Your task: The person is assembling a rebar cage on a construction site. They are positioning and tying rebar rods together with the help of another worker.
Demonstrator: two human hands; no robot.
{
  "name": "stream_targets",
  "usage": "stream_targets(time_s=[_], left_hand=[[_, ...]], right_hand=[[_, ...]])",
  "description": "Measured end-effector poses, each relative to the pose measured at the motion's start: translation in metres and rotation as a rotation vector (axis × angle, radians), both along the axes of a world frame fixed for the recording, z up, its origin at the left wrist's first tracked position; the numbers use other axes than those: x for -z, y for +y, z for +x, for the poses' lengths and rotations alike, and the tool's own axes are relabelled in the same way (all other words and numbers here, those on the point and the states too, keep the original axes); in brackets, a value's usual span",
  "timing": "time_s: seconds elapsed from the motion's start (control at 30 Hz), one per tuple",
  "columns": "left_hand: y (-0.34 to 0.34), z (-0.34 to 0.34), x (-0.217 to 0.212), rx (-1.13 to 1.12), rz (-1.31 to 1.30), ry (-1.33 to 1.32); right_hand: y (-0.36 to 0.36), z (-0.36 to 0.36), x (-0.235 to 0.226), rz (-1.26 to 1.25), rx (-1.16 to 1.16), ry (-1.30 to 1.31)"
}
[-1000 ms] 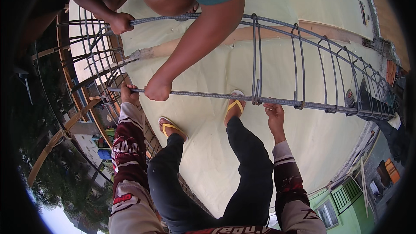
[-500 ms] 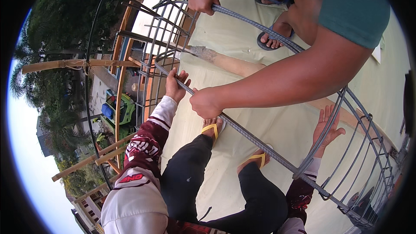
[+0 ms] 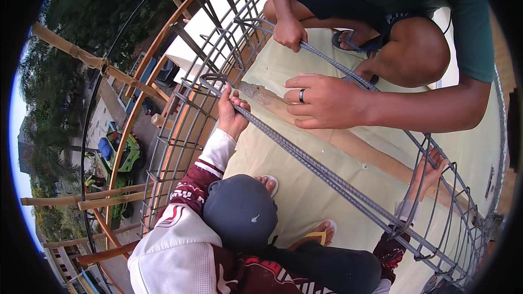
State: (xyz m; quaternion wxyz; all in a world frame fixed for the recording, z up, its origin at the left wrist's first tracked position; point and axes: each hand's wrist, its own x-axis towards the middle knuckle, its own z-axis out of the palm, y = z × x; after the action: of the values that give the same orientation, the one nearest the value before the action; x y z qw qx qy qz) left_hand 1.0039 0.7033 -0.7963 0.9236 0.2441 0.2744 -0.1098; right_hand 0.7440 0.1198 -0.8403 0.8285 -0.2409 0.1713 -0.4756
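My left hand (image 3: 233, 115) is closed around one end of a long ribbed steel rebar (image 3: 305, 164), close to its bent hook. Another ribbed bar runs alongside it, almost touching. At the right, my right hand (image 3: 432, 170) is turned palm up among the bars of a rebar cage (image 3: 455, 207), fingers apart and slightly bent, partly covered by a bar. Opposite me, a co-worker's hand (image 3: 290, 34) grips a farther rebar (image 3: 332, 61). The co-worker's other hand (image 3: 327, 100), wearing a dark ring, hovers with fingers stretched above the near bars.
More of the cage (image 3: 185, 125) lines the left edge, beside a drop with bamboo poles (image 3: 81, 57) and a green vehicle (image 3: 122, 152) below. A pale sheet (image 3: 294, 207) covers the floor, with a long board (image 3: 348, 144) across it. The co-worker crouches opposite.
The co-worker's near hand has let go of the near rebar and lifted away. My left hand has closed on the rebar. Two bars now lie side by side; my view has shifted.
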Motion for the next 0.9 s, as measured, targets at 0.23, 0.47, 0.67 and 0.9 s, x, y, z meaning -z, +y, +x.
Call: stream_targets(time_s=[0.23, 0.47, 0.67, 0.9], left_hand=[[-0.004, -0.002, -0.003, -0.055, -0.031, -0.048], [0.005, -0.014, -0.003, -0.024, -0.163, -0.011], [-0.017, -0.013, -0.020, 0.016, -0.213, -0.018], [-0.027, 0.001, -0.019, 0.002, -0.111, 0.104]], right_hand=[[0.022, -0.009, 0.021, 0.163, 0.245, 0.298], [0.067, -0.067, 0.070, 0.259, 0.238, 0.579], [0.084, -0.113, 0.110, 0.378, 0.155, 0.769], [0.119, -0.121, 0.120, 0.245, 0.263, 1.116]])
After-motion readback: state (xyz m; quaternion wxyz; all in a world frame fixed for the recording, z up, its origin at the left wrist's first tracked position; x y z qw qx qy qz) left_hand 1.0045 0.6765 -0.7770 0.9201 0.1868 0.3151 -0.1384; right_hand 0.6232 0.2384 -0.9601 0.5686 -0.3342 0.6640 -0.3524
